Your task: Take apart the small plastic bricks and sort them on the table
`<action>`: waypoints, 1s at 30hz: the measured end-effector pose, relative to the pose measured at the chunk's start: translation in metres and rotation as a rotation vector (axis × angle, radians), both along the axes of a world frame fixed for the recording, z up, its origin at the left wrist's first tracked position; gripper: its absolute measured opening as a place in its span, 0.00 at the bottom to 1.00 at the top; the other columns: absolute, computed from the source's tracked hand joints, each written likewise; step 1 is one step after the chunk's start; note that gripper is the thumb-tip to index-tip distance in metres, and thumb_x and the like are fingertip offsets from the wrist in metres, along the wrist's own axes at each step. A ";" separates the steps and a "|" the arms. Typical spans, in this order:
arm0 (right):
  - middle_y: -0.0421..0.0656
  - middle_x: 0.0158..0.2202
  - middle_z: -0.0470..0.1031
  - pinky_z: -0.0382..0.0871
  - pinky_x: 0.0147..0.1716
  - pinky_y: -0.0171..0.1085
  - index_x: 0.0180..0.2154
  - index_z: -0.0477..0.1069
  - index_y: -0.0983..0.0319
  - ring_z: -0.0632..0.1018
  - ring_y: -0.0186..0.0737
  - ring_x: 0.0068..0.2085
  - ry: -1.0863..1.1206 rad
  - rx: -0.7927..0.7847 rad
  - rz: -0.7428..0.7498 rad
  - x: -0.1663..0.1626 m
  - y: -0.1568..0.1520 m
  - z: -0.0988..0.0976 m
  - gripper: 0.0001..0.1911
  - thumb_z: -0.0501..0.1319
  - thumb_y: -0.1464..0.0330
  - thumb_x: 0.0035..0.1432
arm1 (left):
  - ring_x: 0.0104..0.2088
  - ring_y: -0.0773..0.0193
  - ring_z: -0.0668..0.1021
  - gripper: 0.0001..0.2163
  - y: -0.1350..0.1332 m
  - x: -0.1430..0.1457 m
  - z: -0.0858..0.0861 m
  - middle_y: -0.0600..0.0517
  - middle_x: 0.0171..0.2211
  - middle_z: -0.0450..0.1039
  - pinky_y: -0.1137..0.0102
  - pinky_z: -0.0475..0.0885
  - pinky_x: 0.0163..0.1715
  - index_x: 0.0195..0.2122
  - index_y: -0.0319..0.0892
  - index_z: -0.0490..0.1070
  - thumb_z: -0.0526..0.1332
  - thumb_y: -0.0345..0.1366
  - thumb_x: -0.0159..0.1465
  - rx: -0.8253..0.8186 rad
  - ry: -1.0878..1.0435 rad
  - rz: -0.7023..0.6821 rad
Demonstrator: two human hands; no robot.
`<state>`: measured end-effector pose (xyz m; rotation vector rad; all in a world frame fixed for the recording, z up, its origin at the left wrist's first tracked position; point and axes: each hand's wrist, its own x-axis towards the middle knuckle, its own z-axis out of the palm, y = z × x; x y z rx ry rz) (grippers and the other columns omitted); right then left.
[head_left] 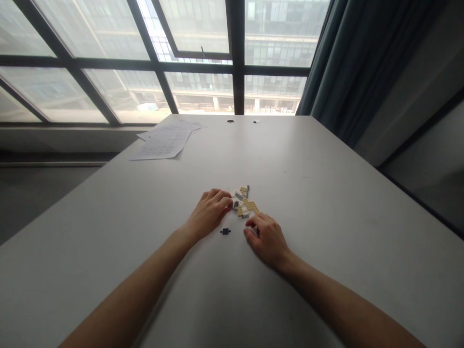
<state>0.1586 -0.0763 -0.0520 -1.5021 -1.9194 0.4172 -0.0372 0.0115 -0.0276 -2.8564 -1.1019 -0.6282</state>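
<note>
- Pile – small toy bricks, mostly tan, white and grey, bunched close together at mixed angles.
- Tan plates – studded, spread through the pile, one at its right edge.
- Grey bricks – towards the pile's far side.
- Black piece – lies apart, nearer and left of the pile, its squarish body knobbed at both ends.

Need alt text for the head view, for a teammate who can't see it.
The left hand is at the left edge of a pile of yellow, white and grey bricks on a white table; the right hand is just nearer the camera. A dark piece lies apart between the hands. Papers lie farther back, before a window.
</note>
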 end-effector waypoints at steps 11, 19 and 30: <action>0.41 0.33 0.72 0.66 0.37 0.35 0.35 0.71 0.61 0.73 0.38 0.35 0.172 0.036 0.107 0.005 -0.008 0.006 0.02 0.60 0.70 0.58 | 0.39 0.60 0.72 0.03 -0.074 0.008 -0.001 0.51 0.34 0.74 0.64 0.66 0.43 0.38 0.44 0.67 0.56 0.30 0.66 0.072 -0.357 0.081; 0.39 0.28 0.68 0.64 0.32 0.34 0.32 0.69 0.61 0.70 0.35 0.30 0.266 -0.017 0.268 0.013 -0.024 0.018 0.07 0.58 0.66 0.61 | 0.37 0.63 0.73 0.06 -0.087 0.011 -0.011 0.52 0.33 0.76 0.67 0.65 0.41 0.41 0.43 0.69 0.59 0.28 0.64 0.209 -0.419 -0.102; 0.42 0.30 0.72 0.64 0.34 0.34 0.33 0.72 0.61 0.72 0.36 0.32 0.437 -0.047 0.294 0.015 -0.030 0.004 0.13 0.53 0.64 0.66 | 0.37 0.62 0.73 0.09 -0.092 0.014 -0.015 0.50 0.35 0.76 0.66 0.66 0.39 0.42 0.41 0.71 0.60 0.26 0.62 0.236 -0.455 -0.226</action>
